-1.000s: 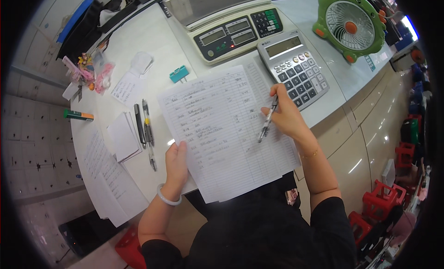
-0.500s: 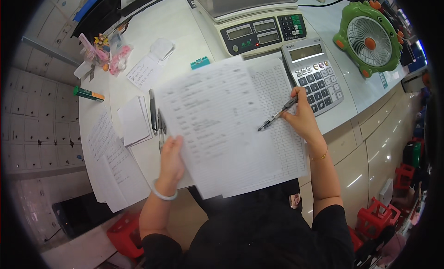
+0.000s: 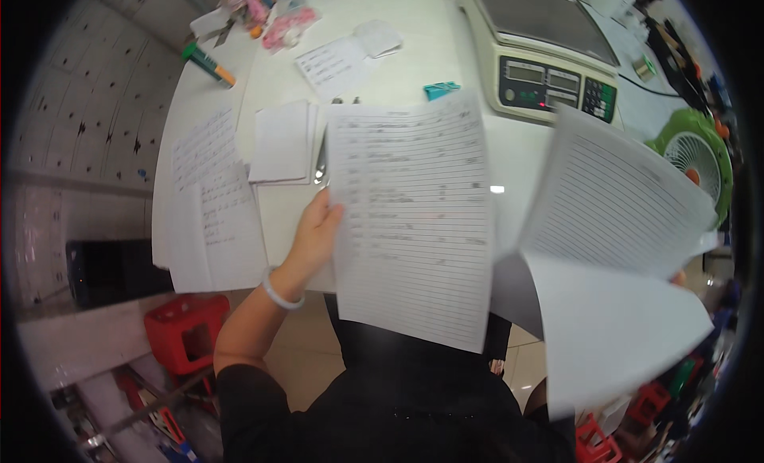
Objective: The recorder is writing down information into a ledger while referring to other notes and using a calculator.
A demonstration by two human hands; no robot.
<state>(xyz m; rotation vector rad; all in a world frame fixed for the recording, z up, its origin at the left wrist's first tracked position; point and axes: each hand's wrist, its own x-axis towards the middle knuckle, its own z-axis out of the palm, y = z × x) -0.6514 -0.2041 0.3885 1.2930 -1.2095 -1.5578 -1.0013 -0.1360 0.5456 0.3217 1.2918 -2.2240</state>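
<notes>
My left hand [image 3: 320, 228] grips the left edge of a ruled sheet with rows of handwriting [image 3: 410, 224], thumb on its face. The sheet hangs over the desk's near edge, in front of my lap. To its right, several lined sheets [image 3: 621, 200] are raised and fanned apart, with a blank white page [image 3: 613, 328] bent below them. Only a sliver of my right hand [image 3: 679, 277] shows at the far edge of these sheets, closed on them; the rest is hidden behind the paper. The pen is out of sight.
A weighing scale [image 3: 549, 73] stands at the back right, a green fan [image 3: 704, 148] beyond the raised sheets. Handwritten pages [image 3: 215, 200], a blank paper stack [image 3: 280, 144], a teal binder clip [image 3: 440, 90] and a green-and-orange tube [image 3: 208, 65] lie on the desk. A red stool [image 3: 187, 336] is below left.
The papers have been parted: the handwritten sheet stays in my left hand, while my right hand has carried the lined sheets up and right. My view has shifted; the calculator is no longer visible.
</notes>
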